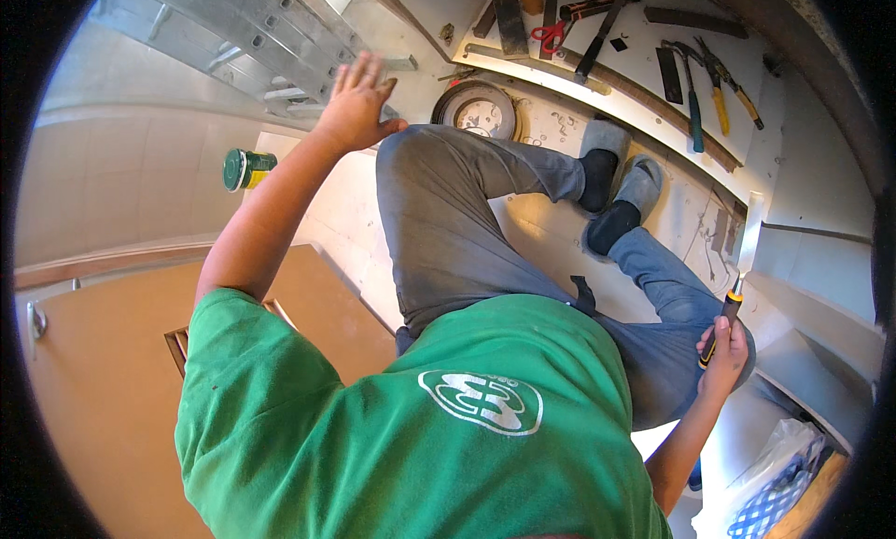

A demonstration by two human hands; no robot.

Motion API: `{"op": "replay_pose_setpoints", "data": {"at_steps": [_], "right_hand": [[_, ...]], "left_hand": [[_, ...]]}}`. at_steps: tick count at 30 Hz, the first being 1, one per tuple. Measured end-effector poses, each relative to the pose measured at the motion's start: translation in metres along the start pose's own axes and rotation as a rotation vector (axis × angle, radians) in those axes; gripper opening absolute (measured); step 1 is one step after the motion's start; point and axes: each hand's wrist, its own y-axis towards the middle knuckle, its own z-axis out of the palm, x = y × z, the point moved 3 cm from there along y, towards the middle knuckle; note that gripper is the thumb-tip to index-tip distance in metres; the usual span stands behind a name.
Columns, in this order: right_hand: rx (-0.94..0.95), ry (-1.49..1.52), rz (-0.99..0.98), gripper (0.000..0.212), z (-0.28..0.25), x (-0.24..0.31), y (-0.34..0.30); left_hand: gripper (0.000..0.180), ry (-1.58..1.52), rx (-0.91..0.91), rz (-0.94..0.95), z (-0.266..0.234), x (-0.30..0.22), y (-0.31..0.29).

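Observation:
My left hand is stretched out beside my left knee, its fingers apart and nothing in it. The thumb is close to the grey trouser fabric; I cannot tell whether it touches. Near my right knee, my right hand grips a chisel by its black and yellow handle. The chisel's long flat metal blade points up and away from me, and nothing covers it.
A white shelf ahead carries red-handled scissors, a hammer, yellow-handled pliers and dark strips. A metal ladder, a green can and a round pan lie leftward; a plastic bag sits lower right.

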Motion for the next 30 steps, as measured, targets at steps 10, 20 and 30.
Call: {"op": "replay_pose_setpoints", "data": {"at_steps": [10,20,30], "right_hand": [[-0.007,-0.015,-0.031,0.024,0.005,0.004,-0.005],[0.017,0.034,-0.030,0.025,0.000,-0.001,-0.002],[-0.016,0.011,0.041,0.032,0.002,0.002,-0.005]], "left_hand": [[0.080,-0.718,0.747,0.782,0.041,-0.334,0.010],[0.070,-0.077,0.924,0.155,0.124,-0.170,0.122],[0.067,-0.525,0.093,0.848,0.063,-0.392,0.063]]}}
